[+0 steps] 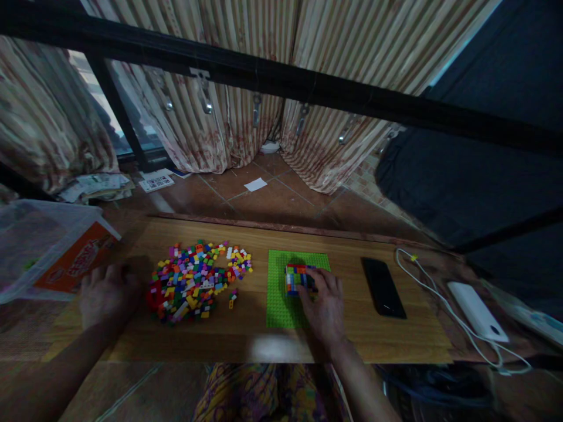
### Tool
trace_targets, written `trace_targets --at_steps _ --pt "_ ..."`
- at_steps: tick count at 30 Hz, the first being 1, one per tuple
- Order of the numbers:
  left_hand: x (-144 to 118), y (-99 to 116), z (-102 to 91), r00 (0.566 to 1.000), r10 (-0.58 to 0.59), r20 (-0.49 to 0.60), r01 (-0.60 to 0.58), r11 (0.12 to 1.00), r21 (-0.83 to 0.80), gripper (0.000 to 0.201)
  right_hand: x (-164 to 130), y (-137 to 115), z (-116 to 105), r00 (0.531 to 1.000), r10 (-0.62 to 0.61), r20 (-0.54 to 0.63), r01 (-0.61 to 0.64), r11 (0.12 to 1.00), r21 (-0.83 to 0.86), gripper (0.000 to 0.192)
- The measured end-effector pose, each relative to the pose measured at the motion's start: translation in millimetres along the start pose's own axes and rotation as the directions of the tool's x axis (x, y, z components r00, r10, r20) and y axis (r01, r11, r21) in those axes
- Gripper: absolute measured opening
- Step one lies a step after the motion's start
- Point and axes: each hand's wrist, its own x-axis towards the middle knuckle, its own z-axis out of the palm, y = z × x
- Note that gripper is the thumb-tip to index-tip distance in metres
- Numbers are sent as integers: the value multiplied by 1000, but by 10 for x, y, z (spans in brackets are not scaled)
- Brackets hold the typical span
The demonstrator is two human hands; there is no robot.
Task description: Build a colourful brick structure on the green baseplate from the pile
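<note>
Green baseplate (281, 293) mid-frame; right hand (324, 308) fingers pinching multicoloured brick block (298, 278); left hand (108, 293) flat, spread beside loose brick pile (193, 280), lower left.

Table (360, 346) under both hands: wood-look top, visible grain, low sheen, smooth.

Loose bricks (193, 281) just right of the left hand (108, 293): hard plastic, many colours, slightly glossy.

Baseplate (285, 293) under the right hand (323, 308): green plastic, studded, matt. Small brick block (297, 275) at its fingertips: same shiny plastic.

Phone (382, 287) right of the right hand: black, smooth, glossy face.

Cable (440, 299) and power bank (477, 310) further right: white plastic, smooth, satin.

Bin (26, 234) beyond the left hand: clear, cloudy plastic; printed orange sheet (77, 261) inside, paper or card, cannot tell.

Curtains (229, 76) far ahead of both hands: striped cloth, matt, stained. Floor tiles (281, 199) below them: reddish, dull.
</note>
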Motion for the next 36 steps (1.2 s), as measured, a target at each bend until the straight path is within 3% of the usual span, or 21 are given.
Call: trace_targets --at_steps 7,24,31,36 --pt "27 -8 8 1000 -6 22 6 1000 31 54 117 45 -41 970 -127 209 127 992 15 34" --pt "6 -30 81 999 -23 -38 24 999 37 50 122 25 -34 969 -118 217 106 992 66 21" --pt "-21 -16 84 997 17 -78 -17 1000 4 41 171 102 -4 960 -180 216 171 984 58 19" --pt "-32 -18 98 996 11 -87 -15 999 -42 37 95 -173 -84 953 -227 200 203 970 132 18"
